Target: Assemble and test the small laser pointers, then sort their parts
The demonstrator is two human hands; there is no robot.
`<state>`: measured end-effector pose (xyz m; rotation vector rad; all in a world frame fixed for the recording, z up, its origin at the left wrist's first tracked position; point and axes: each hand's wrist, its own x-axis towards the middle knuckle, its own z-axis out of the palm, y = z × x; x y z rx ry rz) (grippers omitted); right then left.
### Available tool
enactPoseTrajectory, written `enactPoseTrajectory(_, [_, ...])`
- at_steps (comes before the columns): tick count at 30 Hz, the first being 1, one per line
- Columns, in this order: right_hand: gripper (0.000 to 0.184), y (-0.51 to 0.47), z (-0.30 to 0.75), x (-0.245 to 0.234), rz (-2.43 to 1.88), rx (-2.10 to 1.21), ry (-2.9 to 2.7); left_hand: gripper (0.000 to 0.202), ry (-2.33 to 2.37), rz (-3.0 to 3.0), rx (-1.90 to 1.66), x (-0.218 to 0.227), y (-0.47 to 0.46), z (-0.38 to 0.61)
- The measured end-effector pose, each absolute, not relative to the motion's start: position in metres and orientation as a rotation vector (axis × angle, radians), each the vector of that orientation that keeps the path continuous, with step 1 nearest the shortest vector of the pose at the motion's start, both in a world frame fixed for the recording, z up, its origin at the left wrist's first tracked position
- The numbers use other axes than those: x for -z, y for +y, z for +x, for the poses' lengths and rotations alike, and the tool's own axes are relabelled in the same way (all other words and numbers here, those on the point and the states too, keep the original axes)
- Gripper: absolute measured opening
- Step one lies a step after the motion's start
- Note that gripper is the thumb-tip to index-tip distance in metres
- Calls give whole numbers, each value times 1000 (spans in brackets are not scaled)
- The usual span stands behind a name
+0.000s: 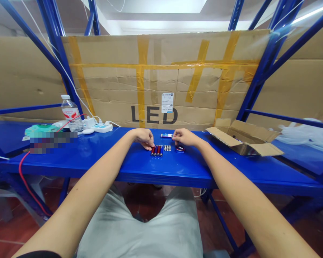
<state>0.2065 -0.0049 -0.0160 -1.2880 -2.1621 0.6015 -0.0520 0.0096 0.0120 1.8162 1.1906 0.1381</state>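
My left hand (144, 138) is closed, its thumb and fingertips at the upper end of the leftmost tube in a row of red and blue metal tubes (158, 151), which look like small flashlight bodies. Right of this row sit several small round silver pieces (167, 147) in neat lines. Beyond them, a shiny silver and blue tube (166, 135) lies sideways. Near its right end my right hand (183, 137) is pinched shut; what its fingertips hold is too small to make out. Below that hand lie some red and blue shiny parts (180, 149), partly hidden by it.
An open cardboard box (242, 138) stands on the blue table (97, 161) to the right. At the left are a water bottle (70, 114), a white power strip (102, 127) with cables and a green packet (41, 129). A large cardboard sheet (110, 89) walls the back.
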Motion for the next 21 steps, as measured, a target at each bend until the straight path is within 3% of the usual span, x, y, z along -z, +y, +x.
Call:
enactPoseTrajectory(5, [20, -7, 204, 13, -1246, -626, -2119, 24, 1269, 1905, -279, -15, 14, -52])
enactPoseTrajectory(8, [24, -9, 199, 11, -1147, -687, -2077, 21, 1254, 2162, -624, -11, 18, -43])
enactPoseTrajectory(11, [28, -9, 192, 12, -1040, -830, -2036, 22, 949, 2370, -932, -3, 16, -28])
enactPoseTrajectory(14, [31, -9, 189, 14, -965, -970, -1998, 21, 730, 2471, -955, 5, 8, -13])
enactPoseTrajectory(21, [31, -14, 187, 12, -912, -1200, -1893, 15, 722, 2460, -1068, 7, 0, -6])
